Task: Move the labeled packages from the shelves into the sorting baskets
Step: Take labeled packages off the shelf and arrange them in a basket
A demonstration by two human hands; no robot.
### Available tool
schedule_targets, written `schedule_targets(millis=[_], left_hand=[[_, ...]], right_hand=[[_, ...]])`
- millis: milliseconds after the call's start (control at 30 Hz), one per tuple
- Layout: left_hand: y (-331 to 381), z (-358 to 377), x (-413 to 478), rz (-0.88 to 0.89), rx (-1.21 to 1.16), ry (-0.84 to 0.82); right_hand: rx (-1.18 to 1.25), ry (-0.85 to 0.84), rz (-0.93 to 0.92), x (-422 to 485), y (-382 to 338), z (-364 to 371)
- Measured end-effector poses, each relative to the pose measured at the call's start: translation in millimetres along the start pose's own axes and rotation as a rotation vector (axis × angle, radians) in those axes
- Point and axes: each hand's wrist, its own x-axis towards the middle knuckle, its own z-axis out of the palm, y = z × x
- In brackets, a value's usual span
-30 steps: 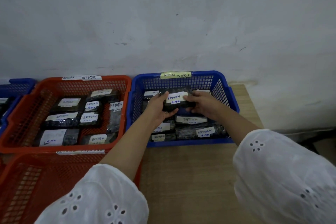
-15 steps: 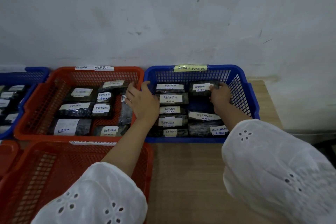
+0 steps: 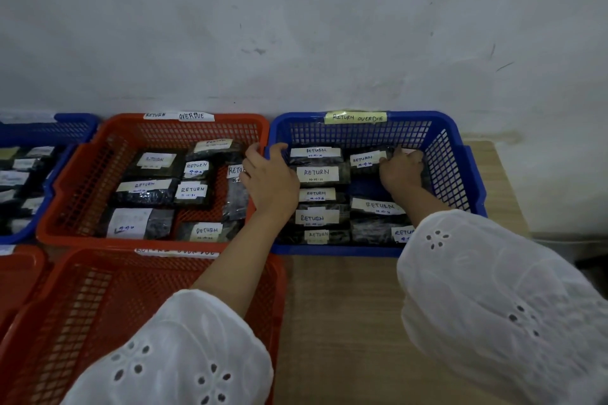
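Currently I record the dark plastic-wrapped package [image 3: 368, 159] with a white RETURN label lying flat in the far right corner of the blue mesh plastic basket [image 3: 455, 174]. The right hand [image 3: 401, 169] rests on it, fingers curled over its right end. The left hand [image 3: 269, 181] grips the basket's left rim, fingers hooked over the edge. I count two columns of similar labelled dark packages [image 3: 317, 174] inside. A yellow tape label [image 3: 357, 117] on the far rim reads RETURN OVERDUE. The red mesh plastic basket [image 3: 82, 174] just beside it holds more such packages. Both stand on a pale wooden table [image 3: 345, 322].
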Motion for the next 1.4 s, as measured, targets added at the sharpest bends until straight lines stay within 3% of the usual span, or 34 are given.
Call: schedule_targets(millis=[267,367,467,700,933,1200,1400], left_hand=[[-1,2,0,0.017,0.04,0.002],[-1,1,0,0.023,0.038,-0.002],[-1,1,0,0.023,0.034,-0.003],[-2,0,0,0.03,0.045,-0.022],[-6,-2,0,0.068,0.061,-0.052],[-6,-11,2,0.073,-0.007,-0.147],[-13,-30,-3,0.142,-0.177,-0.176]], right_hand=[[-0.081,-0.108,-0.14,-12,11,-1],[-0.096,-0.03,-0.122,-13,20,-2],[0.055,0.065,-0.025,-7,31,-7],[0.029,0.098,-0.016,-7,35,-12],[0.024,0.114,-0.073,-13,37,-10],[-0.186,0.051,-0.094,-23,31,-21],[-0.032,0.171,-0.245,-51,3,-37]])
